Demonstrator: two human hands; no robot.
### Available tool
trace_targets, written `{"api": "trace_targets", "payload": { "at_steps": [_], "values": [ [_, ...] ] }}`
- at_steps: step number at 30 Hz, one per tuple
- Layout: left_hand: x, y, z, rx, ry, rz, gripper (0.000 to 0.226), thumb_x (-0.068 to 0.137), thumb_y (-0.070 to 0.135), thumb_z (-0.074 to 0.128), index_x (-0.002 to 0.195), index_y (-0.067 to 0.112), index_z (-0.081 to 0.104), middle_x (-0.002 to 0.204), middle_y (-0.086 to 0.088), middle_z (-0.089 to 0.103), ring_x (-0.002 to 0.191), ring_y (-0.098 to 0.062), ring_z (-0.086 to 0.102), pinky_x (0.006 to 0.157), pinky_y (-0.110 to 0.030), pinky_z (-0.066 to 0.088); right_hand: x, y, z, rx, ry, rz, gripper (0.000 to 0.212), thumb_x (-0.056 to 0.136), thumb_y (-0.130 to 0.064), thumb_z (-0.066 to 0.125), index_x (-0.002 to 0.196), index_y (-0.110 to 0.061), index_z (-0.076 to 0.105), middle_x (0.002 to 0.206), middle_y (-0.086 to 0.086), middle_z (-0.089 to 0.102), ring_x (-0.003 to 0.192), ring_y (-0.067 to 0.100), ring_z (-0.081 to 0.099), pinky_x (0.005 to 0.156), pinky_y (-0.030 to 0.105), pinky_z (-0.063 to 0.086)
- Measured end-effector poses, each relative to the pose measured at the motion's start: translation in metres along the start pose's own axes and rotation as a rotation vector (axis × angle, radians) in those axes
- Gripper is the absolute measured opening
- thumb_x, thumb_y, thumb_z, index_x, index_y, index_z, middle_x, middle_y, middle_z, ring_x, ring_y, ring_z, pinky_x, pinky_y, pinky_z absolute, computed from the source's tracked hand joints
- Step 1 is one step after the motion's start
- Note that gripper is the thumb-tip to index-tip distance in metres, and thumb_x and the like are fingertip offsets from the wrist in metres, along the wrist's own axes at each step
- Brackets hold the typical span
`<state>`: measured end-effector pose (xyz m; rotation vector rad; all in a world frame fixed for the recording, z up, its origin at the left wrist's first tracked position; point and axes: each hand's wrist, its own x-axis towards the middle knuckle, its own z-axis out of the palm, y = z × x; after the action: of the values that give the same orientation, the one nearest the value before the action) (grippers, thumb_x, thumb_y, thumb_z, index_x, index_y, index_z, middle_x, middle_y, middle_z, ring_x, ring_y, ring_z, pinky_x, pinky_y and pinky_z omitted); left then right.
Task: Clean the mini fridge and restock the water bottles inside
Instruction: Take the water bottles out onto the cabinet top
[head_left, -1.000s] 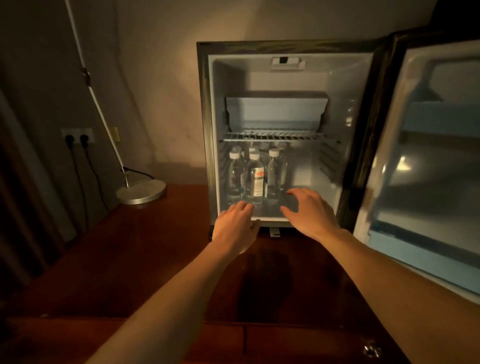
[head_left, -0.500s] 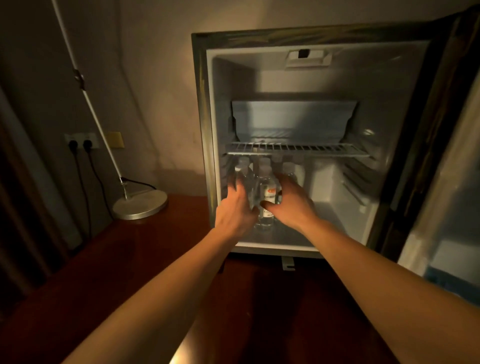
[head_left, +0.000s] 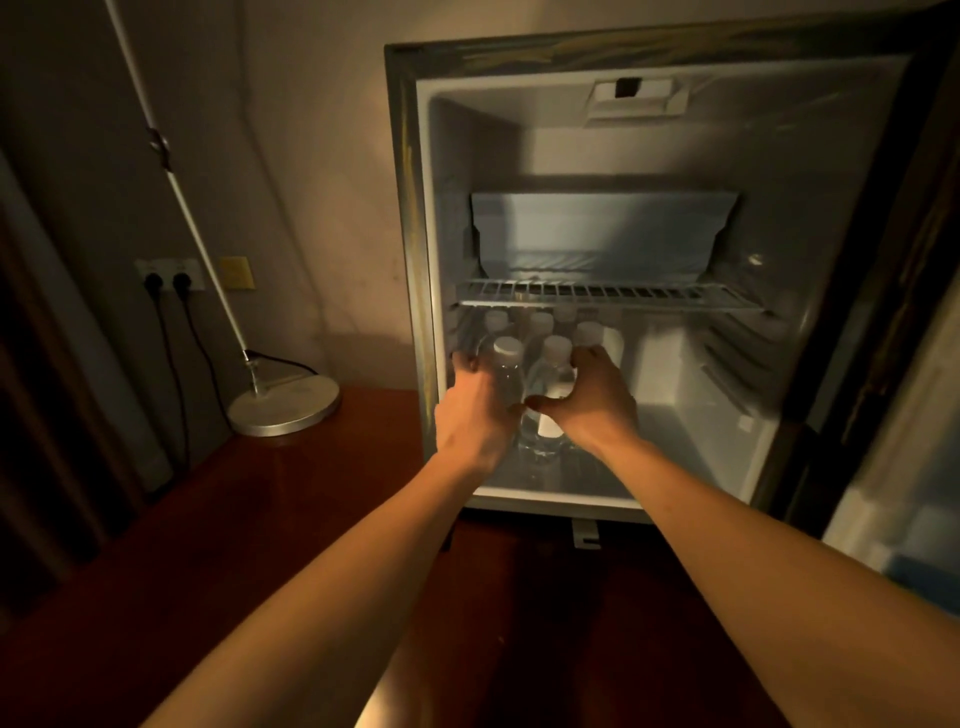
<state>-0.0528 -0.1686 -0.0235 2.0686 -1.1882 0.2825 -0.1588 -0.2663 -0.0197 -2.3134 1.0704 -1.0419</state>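
Both hands have moved from the mini fridge (head_left: 675, 312) doorway inside: left hand (head_left: 475, 410) and right hand (head_left: 597, 400) fingers now curl around the front water bottles (head_left: 550, 374) under the wire shelf (head_left: 613, 296), likely starting removal.

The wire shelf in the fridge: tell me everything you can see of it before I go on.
The white wire shelf is a grid of thin parallel bars, metal by its look, lying level across the open mini fridge at about mid-height. It spans from wall to wall. Nothing rests on it. A pale plastic flap sits above it at the back; the clear white-capped water bottles stand below, their caps just under it.
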Motion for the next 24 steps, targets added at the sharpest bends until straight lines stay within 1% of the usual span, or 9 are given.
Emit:
{"api": "trace_targets", "payload": {
  "at_steps": [4,6,9,12,14,16,19,22,24],
  "values": [
    [-0.012,-0.001,-0.01,0.046,-0.006,-0.035,0.064,0.08,0.047,0.076,0.127,0.028,0.038,0.103,-0.003,0.066,0.083,-0.026,0.064,0.064,-0.034,0.046,-0.013,-0.002,-0.009,0.029,0.009,-0.064,0.069,0.056,-0.046,0.09,0.115,-0.025,0.061,0.118,-0.003,0.059,0.104,0.021,0.061,0.075,0.029,0.049],
    [-0.02,-0.005,-0.015,-0.005,0.005,-0.024,0.065,0.076,0.053,0.077,0.124,0.028,0.041,0.105,-0.001,0.068,0.089,-0.025,0.065,0.065,-0.033,0.045,-0.022,-0.005,-0.014,0.02,0.008,-0.107,0.067,0.056,-0.048,0.089,0.113,-0.024,0.062,0.115,-0.004,0.06,0.1,0.018,0.06,0.072,0.025,0.043],
    [-0.036,-0.012,-0.028,-0.075,-0.001,0.031,0.06,0.072,0.048,0.082,0.119,0.031,0.048,0.111,0.005,0.068,0.096,-0.022,0.066,0.069,-0.036,0.051,-0.038,-0.008,-0.023,0.054,-0.001,-0.136,0.063,0.059,-0.043,0.09,0.112,-0.022,0.064,0.11,-0.004,0.061,0.095,0.015,0.058,0.075,0.022,0.039],
    [-0.056,-0.021,-0.047,-0.102,0.018,0.092,0.062,0.068,0.05,0.084,0.118,0.032,0.051,0.109,0.009,0.067,0.092,-0.015,0.065,0.07,-0.032,0.051,-0.06,-0.018,-0.032,0.073,-0.011,-0.192,0.061,0.06,-0.038,0.091,0.111,-0.019,0.064,0.103,-0.004,0.059,0.093,0.013,0.055,0.078,0.022,0.041],
    [-0.07,-0.031,-0.062,-0.1,0.049,0.1,0.061,0.066,0.062,0.08,0.112,0.034,0.052,0.105,0.014,0.066,0.088,-0.011,0.063,0.067,-0.03,0.05,-0.074,-0.029,-0.033,0.06,-0.011,-0.244,0.057,0.062,-0.036,0.09,0.108,-0.016,0.063,0.099,-0.004,0.055,0.088,0.013,0.054,0.073,0.02,0.041],
    [-0.083,-0.043,-0.08,-0.068,0.083,0.121,0.063,0.064,0.071,0.074,0.109,0.033,0.053,0.101,0.013,0.066,0.086,-0.01,0.062,0.066,-0.029,0.05,-0.086,-0.045,-0.03,0.06,-0.003,-0.285,0.053,0.063,-0.037,0.088,0.103,-0.015,0.062,0.095,-0.003,0.053,0.083,0.012,0.053,0.07,0.024,0.044],
    [-0.101,-0.067,-0.108,-0.052,0.107,0.114,0.057,0.065,0.068,0.076,0.103,0.031,0.054,0.093,0.013,0.062,0.082,-0.009,0.058,0.062,-0.026,0.041,-0.103,-0.073,-0.016,0.087,-0.02,-0.346,0.053,0.064,-0.041,0.086,0.103,-0.015,0.063,0.093,-0.004,0.052,0.081,0.011,0.052,0.071,0.027,0.045],
    [-0.116,-0.102,-0.133,-0.072,0.113,0.041,0.056,0.065,0.063,0.078,0.107,0.035,0.053,0.099,0.013,0.061,0.09,-0.01,0.06,0.069,-0.034,0.047,-0.121,-0.102,0.006,0.115,-0.04,-0.369,0.054,0.065,-0.038,0.087,0.105,-0.013,0.062,0.093,-0.004,0.051,0.083,0.011,0.051,0.071,0.021,0.035],
    [-0.124,-0.129,-0.147,-0.084,0.144,-0.012,0.059,0.063,0.06,0.079,0.11,0.036,0.055,0.103,0.013,0.063,0.094,-0.012,0.062,0.075,-0.04,0.052,-0.13,-0.121,0.027,0.153,-0.054,-0.365,0.053,0.064,-0.04,0.087,0.104,-0.014,0.062,0.093,-0.005,0.05,0.084,0.011,0.052,0.073,0.022,0.036]
  ]
}}
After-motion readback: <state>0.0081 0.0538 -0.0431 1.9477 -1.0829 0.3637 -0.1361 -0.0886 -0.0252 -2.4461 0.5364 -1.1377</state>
